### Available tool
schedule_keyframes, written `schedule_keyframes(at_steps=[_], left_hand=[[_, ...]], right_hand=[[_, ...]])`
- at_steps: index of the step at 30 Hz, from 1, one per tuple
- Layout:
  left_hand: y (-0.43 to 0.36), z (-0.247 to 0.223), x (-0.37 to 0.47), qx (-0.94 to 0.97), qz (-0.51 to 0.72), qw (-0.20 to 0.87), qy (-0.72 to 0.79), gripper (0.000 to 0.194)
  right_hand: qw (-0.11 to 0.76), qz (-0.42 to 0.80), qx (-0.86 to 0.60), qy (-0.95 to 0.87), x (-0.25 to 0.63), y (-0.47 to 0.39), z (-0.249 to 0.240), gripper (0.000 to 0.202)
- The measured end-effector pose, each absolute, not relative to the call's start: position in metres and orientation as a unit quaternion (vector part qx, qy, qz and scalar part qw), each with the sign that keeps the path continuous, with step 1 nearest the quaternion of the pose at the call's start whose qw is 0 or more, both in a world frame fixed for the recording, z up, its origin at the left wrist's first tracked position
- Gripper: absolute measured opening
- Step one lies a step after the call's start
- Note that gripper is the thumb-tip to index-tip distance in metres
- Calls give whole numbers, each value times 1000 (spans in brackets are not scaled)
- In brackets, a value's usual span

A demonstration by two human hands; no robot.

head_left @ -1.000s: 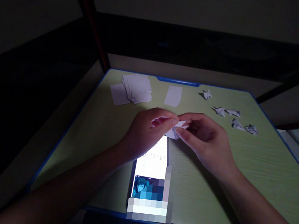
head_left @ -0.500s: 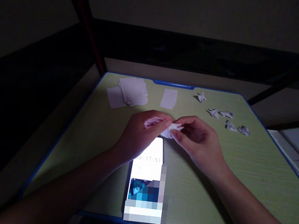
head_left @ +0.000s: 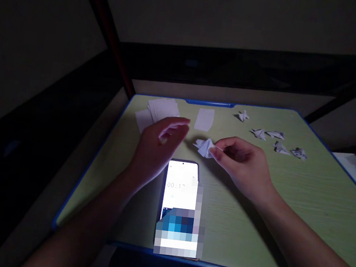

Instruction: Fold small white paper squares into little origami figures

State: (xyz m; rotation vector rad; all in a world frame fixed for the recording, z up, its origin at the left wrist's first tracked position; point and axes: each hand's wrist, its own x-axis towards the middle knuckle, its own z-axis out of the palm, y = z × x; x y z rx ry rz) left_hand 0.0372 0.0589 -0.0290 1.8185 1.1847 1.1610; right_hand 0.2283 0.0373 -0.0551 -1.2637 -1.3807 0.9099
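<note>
My right hand (head_left: 245, 162) pinches a small white origami figure (head_left: 206, 148) by its right end, thumb and fingers closed on it above the table. Pointed folds stick out at the figure's left side. To the left, my left hand (head_left: 159, 144) is apart from the figure, fingers curved with a gap to the thumb and nothing held. It partly covers a stack of white paper sheets (head_left: 165, 106). Between my forearms lies a phone (head_left: 182, 174) with a lit screen showing timer digits; its lower part is pixelated.
The green table (head_left: 284, 214) has a blue edge. A single paper sheet (head_left: 204, 119) lies near the back middle. Several folded paper figures sit at the right, among them one at the back (head_left: 243, 115) and one furthest right (head_left: 298, 153). Dark walls stand behind.
My left hand has let go of the origami figure and moved left, away from it. The right hand still holds the figure, now more exposed. The whole view has shifted slightly.
</note>
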Motion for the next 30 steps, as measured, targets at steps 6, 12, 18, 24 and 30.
schedule_keyframes(at_steps=[6,12,18,24,30], left_hand=[[4,-6,-4,726,65,284,623,52],[-19,-19,-1,749,-87,301,584,58],[-18,-29,5,752,-117,295,578,52],[-18,-30,4,755,-119,290,576,55],[-20,-33,4,762,-114,280,573,54]], right_hand=[[537,404,-507,-540,233,43,-51,18],[533,403,-504,-547,232,42,-52,18],[538,383,-513,-548,234,44,-51,16],[529,395,-515,-547,233,45,-50,16],[526,396,-519,-545,234,44,-52,17]])
